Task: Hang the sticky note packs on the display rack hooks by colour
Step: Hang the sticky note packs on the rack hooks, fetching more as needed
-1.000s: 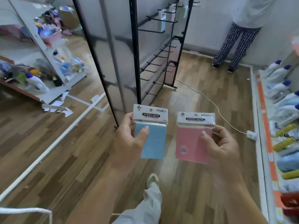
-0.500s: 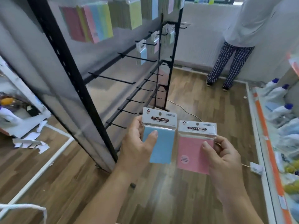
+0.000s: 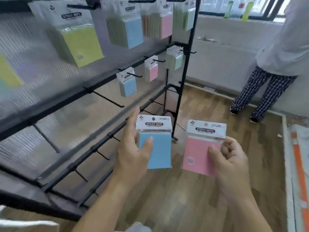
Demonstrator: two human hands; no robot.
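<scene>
Our left hand [image 3: 133, 153] grips the blue pack [image 3: 158, 153], thumb on its face; our right hand [image 3: 229, 163] pinches the pink pack [image 3: 197, 156]. We hold both upright, holes up, near the rack [image 3: 185, 64] at left, probably to match the hung blue stack [image 3: 128, 86] and hung pink stack [image 3: 153, 72] farther along.

The wearer has closed in on the display rack [image 3: 187, 61], whose upper rows, barely in view a second ago, now show in full with yellow packs [image 3: 80, 44], hung blue packs [image 3: 132, 30] and hung pink packs [image 3: 166, 25]. The blue pack [image 3: 155, 148] in the left hand [image 3: 133, 153] and the pink pack [image 3: 199, 153] in the right hand [image 3: 230, 161], edge to edge half a second ago, have drawn apart. The blue one is now raised before the rack's end post, and the left forefinger has straightened up its side.
</scene>
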